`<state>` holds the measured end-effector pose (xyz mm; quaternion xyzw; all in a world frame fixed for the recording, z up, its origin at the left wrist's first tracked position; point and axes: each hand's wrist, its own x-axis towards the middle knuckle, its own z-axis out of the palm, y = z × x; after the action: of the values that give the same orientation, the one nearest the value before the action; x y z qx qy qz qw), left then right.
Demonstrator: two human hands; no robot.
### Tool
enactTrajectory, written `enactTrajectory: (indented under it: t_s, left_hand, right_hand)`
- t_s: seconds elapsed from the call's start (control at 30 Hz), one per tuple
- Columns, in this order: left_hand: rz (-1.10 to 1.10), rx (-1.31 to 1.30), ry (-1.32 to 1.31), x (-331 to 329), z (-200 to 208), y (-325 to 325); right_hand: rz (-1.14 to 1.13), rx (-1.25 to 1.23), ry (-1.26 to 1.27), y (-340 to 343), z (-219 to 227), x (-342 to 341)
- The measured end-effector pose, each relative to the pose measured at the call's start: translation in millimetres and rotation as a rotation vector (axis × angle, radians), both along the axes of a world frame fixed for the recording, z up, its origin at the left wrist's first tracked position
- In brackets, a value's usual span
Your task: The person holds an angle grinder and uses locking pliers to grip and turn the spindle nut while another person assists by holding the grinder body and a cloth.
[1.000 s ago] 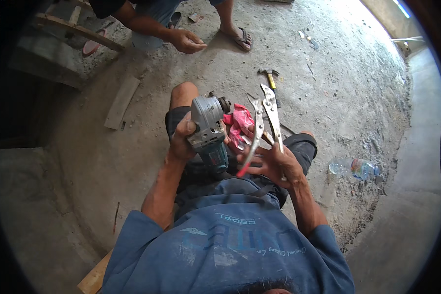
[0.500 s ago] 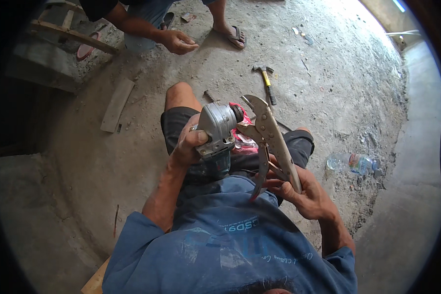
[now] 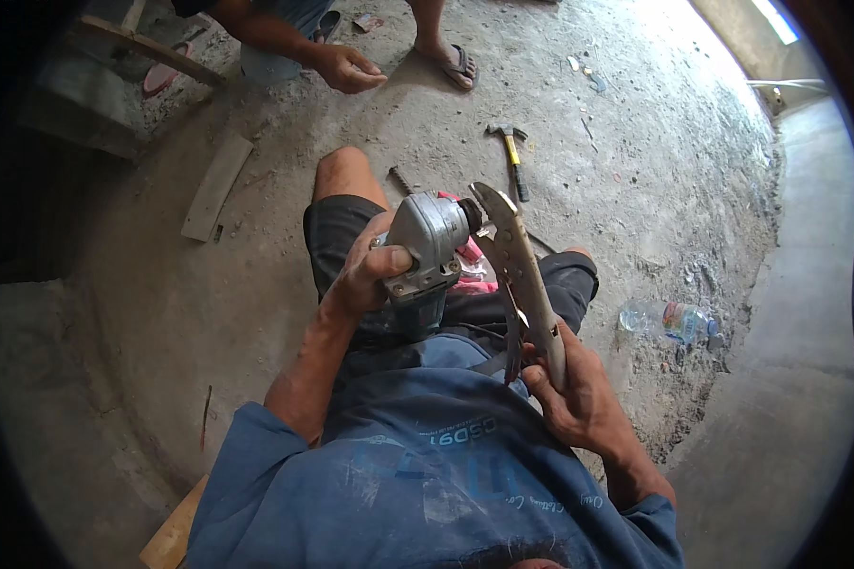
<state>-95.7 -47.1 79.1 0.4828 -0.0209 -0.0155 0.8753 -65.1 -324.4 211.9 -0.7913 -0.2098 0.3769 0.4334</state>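
My left hand (image 3: pixel 374 269) is closed around an angle grinder (image 3: pixel 427 232), with its grey metal gear head raised and the thumb across its near side. The grinder's dark spindle end (image 3: pixel 470 216) points right, with no disc on it. In my right hand (image 3: pixel 579 391) are large locking pliers (image 3: pixel 529 267), gripped by their handles with the jaws upward. Those jaws reach to the spindle end; whether they touch or grip it, I cannot tell. Behind the two tools, a pink and red wrapping (image 3: pixel 473 254) shows partly between my legs.
A claw hammer (image 3: pixel 513 161) lies on the dusty concrete floor beyond my knees. To the right is a plastic bottle (image 3: pixel 669 321); to the left, a wooden board (image 3: pixel 216 188). At the far left, another person's hand (image 3: pixel 349 70) hangs over the floor near a sandalled foot (image 3: pixel 457 66).
The pliers have turned more edge-on, and their jaws have come up to the spindle end. My right hand has shifted slightly lower on the handles. The grinder has barely moved.
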Motion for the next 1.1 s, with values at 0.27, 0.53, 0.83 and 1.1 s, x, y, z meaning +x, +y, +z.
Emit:
enactTrajectory:
  t_s: [0.27,0.53,0.83,1.1]
  left_hand:
    - [0.037,0.022,0.023,-0.9,10.7,-5.5]
    - [0.017,0.096,0.046,-5.7,8.5,-3.1]
    - [0.074,0.009,0.090,-13.3,9.2,-5.0]
    - [-0.033,-0.007,0.029,-11.1,-6.8,4.4]
  right_hand:
    - [0.006,-0.057,-0.016,4.0,5.4,-4.0]
    - [0.039,-0.080,-0.057,6.6,5.4,-5.0]
    - [0.028,-0.087,-0.060,16.4,9.4,-9.5]
    - [0.049,0.013,-0.187,14.5,7.2,-9.4]
